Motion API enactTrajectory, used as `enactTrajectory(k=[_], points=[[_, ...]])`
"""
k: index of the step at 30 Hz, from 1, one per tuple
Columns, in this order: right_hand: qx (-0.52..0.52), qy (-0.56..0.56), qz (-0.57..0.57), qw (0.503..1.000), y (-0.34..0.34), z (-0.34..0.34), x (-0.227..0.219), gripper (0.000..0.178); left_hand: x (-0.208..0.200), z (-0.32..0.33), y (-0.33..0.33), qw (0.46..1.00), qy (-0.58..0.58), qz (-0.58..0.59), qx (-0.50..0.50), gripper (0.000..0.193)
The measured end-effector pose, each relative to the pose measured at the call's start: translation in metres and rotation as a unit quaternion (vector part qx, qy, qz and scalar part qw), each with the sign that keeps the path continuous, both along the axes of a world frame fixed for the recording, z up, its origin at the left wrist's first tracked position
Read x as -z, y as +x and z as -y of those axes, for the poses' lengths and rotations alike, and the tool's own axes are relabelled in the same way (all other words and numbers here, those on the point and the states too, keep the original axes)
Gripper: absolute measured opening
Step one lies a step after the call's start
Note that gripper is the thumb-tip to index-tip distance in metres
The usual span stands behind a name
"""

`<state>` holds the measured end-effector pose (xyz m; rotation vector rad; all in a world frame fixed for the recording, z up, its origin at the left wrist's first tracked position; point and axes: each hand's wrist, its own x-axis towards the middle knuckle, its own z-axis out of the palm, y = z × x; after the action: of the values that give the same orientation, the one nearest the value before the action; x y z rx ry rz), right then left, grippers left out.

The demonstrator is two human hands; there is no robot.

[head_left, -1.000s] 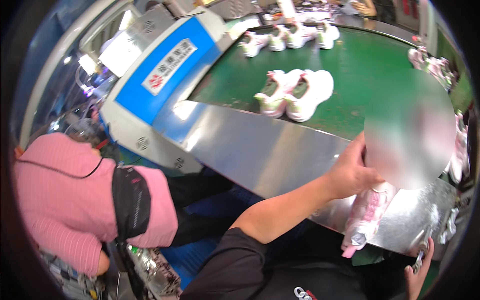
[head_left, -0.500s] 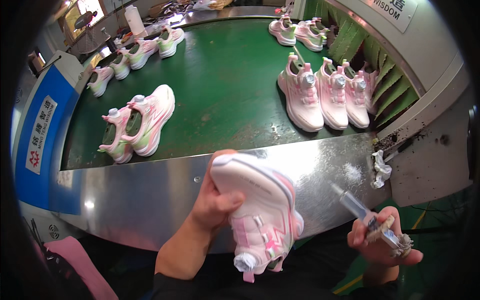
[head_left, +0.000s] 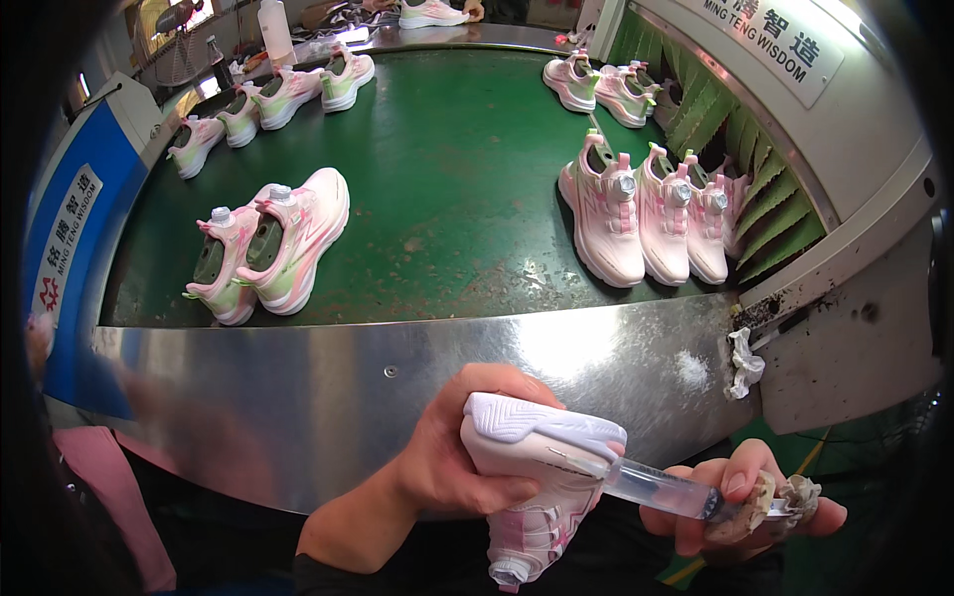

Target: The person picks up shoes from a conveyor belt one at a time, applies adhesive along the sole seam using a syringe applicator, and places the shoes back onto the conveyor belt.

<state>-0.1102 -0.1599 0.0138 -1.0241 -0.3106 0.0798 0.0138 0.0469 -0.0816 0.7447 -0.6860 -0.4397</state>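
My left hand (head_left: pixel 452 462) is closed around a pink and white sneaker (head_left: pixel 556 467), held tilted with its sole edge up and its dial end down. My right hand (head_left: pixel 735 487) grips a clear syringe (head_left: pixel 661 487) with liquid in its barrel. Dirty wrapping (head_left: pixel 765 512) covers the plunger end, by my fingers. The syringe points left, and its thin tip lies along the sneaker's side near the sole edge; whether it touches I cannot tell. Both hands are in front of a metal ledge (head_left: pixel 298 382).
A green conveyor belt (head_left: pixel 447 199) carries a sneaker pair (head_left: pixel 288 243) at left, a row (head_left: pixel 606 223) at right, and others farther back. Green strip curtains (head_left: pixel 780 214) hang at the machine opening. Crumpled white tissue (head_left: pixel 743 363) sits on the ledge. Another person's hand (head_left: pixel 474 10) touches a far shoe.
The sneaker has moved right and turned in my left hand. My right hand has brought the syringe from apart to the shoe's side. A far shoe and another person's hand have come into view.
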Motion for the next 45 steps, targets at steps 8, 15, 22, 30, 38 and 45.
enactTrajectory(k=[8, 15, 22, 30, 38, 45], points=[[0.005, 0.003, -0.023, 1.0, 0.003, -0.006, 0.005, 0.076, 0.004, -0.002, 0.002, 1.0, 0.007, 0.004, 0.01, 0.061], [0.024, -0.006, 0.003, 1.0, 0.008, -0.012, 0.004, 0.073, 0.0, -0.003, 0.001, 1.0, 0.014, -0.025, -0.011, 0.06], [0.032, -0.031, 0.02, 0.999, 0.004, -0.007, 0.007, 0.073, -0.004, -0.003, 0.001, 0.997, 0.012, -0.064, -0.029, 0.064], [0.007, 0.067, 0.012, 0.998, -0.005, 0.007, 0.038, 0.091, -0.009, -0.003, 0.005, 0.987, 0.06, -0.134, -0.072, 0.07], [0.038, 0.044, -0.014, 0.998, -0.018, 0.009, 0.047, 0.084, -0.002, 0.005, 0.013, 0.973, -0.017, -0.232, -0.001, 0.072], [0.075, 0.03, -0.002, 0.997, -0.019, 0.009, 0.074, 0.078, -0.002, 0.017, 0.015, 0.965, 0.035, -0.254, -0.048, 0.068]])
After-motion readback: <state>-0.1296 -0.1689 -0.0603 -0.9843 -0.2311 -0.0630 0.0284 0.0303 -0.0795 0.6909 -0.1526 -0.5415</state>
